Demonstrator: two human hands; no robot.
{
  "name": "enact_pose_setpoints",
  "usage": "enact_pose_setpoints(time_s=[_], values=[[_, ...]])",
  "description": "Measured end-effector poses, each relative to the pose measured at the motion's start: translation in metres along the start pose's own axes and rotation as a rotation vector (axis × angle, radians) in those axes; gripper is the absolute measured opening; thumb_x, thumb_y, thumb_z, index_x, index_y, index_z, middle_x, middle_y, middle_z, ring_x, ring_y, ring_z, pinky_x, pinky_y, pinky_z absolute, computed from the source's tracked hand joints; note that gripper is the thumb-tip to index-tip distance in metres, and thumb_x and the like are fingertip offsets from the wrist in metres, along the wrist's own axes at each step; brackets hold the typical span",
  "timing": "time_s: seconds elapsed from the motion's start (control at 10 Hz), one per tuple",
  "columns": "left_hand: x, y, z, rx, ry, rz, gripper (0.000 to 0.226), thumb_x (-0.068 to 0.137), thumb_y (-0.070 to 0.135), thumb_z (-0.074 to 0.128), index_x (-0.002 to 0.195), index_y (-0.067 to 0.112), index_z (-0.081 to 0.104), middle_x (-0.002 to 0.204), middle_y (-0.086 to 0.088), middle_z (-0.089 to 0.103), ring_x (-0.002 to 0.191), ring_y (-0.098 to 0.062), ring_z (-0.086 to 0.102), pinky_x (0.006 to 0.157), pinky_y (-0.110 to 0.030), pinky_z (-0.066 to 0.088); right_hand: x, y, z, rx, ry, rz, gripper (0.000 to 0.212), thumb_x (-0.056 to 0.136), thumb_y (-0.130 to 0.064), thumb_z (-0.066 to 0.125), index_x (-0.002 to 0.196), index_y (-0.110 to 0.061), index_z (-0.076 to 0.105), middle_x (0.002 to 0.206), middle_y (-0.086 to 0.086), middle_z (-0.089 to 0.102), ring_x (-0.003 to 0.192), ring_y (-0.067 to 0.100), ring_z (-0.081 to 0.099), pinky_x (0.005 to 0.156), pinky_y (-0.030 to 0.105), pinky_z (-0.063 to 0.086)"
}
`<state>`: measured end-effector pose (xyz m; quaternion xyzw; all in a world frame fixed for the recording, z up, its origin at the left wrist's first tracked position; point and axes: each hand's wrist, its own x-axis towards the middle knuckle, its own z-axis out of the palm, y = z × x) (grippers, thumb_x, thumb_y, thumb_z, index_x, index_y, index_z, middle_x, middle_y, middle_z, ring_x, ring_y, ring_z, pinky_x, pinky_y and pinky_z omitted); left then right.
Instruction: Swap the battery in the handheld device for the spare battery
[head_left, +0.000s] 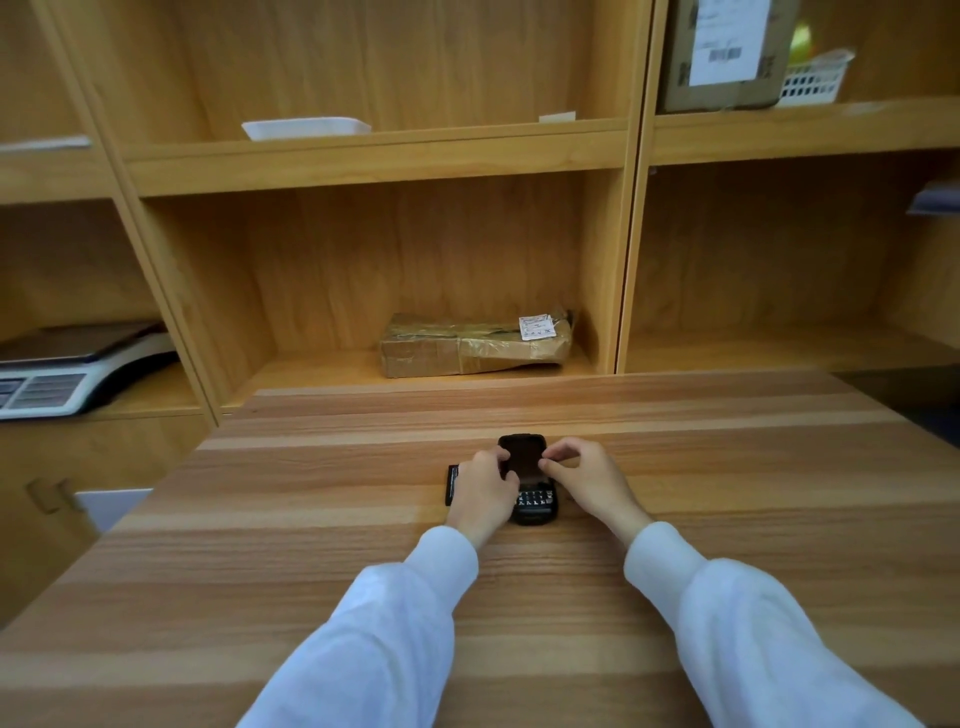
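A striped wooden table (311, 571) carries a black handheld device (527, 483), lying screen-up near the middle, and a flat black battery (452, 484) just to its left. Behind it, a shelf (322, 371) holds a taped parcel (475, 344).

Single view: head-worn wide-angle camera, facing forward and down. Near field: wooden tabletop (311, 571), both sleeves entering from the bottom edge. Far field: wooden shelving (384, 156), lines bowed by the lens. No second view.
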<state>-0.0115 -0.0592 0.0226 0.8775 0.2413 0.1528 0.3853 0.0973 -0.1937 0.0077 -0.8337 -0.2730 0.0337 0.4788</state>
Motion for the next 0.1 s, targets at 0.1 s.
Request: enact_pose_setpoints(time_s=[0.1], values=[[0.0001,0.0004,-0.0102,0.038,0.015,0.078,0.035,0.1,0.015,0.057,0.134,0.015,0.066,0.129,-0.006,0.069,0.121,-0.022,0.063,0.105,-0.037,0.051,0.0046,-0.0024,-0.014,-0.024,-0.005,-0.038,0.009,0.095,-0.029,0.073,0.103,-0.027,0.075,0.106,-0.009,0.072,0.104,0.01,0.065,0.09,0.033,0.053]])
